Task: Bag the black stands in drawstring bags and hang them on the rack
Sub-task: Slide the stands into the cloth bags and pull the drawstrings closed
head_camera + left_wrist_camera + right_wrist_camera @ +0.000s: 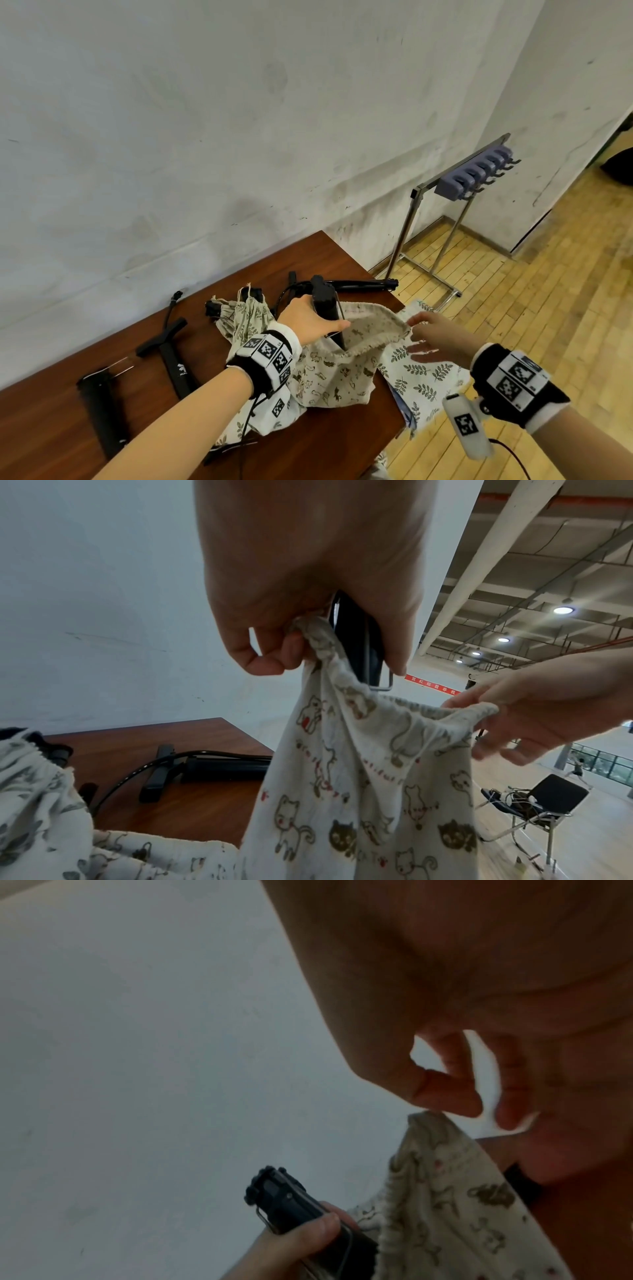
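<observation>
A black stand (pixel 324 305) stands upright in my left hand (pixel 318 320), its lower end inside the mouth of a cat-print drawstring bag (pixel 337 371) above the table's right corner. In the left wrist view my left hand (pixel 332 664) grips the stand (pixel 359 642) together with the near side of the bag's gathered rim (pixel 325 647). My right hand (pixel 419 325) pinches the far side of the rim and holds the mouth open. The right wrist view shows my right hand (pixel 486 1112) pinching the bag (pixel 445 1191), with the stand's top (pixel 284 1196) to the left.
More black stands (pixel 171 359) (pixel 99 407) (pixel 359 284) lie on the brown table (pixel 51 435). A filled leaf-print bag (pixel 248 317) sits behind my left wrist; another leaf-print bag (pixel 424 375) hangs over the table's right edge. A metal rack with purple hooks (pixel 476 173) stands on the wooden floor to the right.
</observation>
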A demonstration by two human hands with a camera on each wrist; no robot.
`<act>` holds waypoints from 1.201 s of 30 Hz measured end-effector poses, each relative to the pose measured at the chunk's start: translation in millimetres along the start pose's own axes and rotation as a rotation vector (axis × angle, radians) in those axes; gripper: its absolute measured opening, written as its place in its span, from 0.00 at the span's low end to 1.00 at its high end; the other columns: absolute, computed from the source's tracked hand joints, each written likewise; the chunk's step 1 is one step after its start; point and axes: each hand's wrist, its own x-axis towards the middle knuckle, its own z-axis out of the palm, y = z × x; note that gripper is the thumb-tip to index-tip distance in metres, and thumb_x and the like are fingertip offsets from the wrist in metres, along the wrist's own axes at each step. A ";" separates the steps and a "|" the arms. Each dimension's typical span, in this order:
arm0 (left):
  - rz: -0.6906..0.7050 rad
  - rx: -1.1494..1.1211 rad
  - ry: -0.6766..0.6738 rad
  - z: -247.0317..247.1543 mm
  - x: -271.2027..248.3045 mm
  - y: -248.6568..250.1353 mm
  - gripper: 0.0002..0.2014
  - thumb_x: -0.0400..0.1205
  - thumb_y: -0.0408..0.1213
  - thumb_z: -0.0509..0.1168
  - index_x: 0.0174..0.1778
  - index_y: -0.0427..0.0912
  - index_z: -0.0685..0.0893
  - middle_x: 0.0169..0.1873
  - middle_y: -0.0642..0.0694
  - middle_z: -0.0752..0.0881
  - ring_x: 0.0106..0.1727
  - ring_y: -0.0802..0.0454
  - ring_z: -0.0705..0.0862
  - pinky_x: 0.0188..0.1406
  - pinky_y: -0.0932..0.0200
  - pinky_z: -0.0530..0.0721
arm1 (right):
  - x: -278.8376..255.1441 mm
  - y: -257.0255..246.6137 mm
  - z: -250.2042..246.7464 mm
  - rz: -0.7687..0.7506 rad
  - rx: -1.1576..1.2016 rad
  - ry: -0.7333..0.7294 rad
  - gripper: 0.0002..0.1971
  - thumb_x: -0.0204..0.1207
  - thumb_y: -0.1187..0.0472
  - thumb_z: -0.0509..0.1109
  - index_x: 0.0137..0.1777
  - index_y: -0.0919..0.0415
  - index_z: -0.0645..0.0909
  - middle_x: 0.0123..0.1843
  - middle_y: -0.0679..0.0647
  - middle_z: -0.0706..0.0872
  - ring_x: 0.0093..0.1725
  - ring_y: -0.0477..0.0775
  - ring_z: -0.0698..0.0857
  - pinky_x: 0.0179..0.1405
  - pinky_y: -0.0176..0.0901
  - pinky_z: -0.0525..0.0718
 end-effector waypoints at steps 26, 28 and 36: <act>0.000 0.061 0.015 -4.3 1.7 2.8 0.29 0.66 0.65 0.73 0.54 0.49 0.81 0.48 0.53 0.85 0.49 0.53 0.85 0.53 0.52 0.86 | -5.9 -17.1 1.4 -0.276 -0.064 0.224 0.10 0.72 0.72 0.75 0.49 0.58 0.87 0.39 0.59 0.91 0.33 0.50 0.87 0.30 0.34 0.85; 0.006 0.078 0.003 -3.5 4.1 2.7 0.28 0.66 0.65 0.72 0.52 0.49 0.81 0.45 0.52 0.86 0.46 0.53 0.86 0.51 0.50 0.87 | -5.7 -21.3 -2.6 -0.241 0.152 0.139 0.13 0.75 0.75 0.70 0.55 0.60 0.84 0.42 0.63 0.89 0.37 0.52 0.84 0.36 0.39 0.85; 0.006 0.079 0.021 4.3 3.0 5.2 0.26 0.67 0.65 0.72 0.50 0.48 0.81 0.43 0.51 0.86 0.43 0.52 0.86 0.46 0.52 0.88 | -23.0 -49.1 -3.8 -0.131 0.564 -0.142 0.15 0.81 0.76 0.56 0.58 0.60 0.78 0.38 0.56 0.80 0.38 0.54 0.81 0.48 0.47 0.81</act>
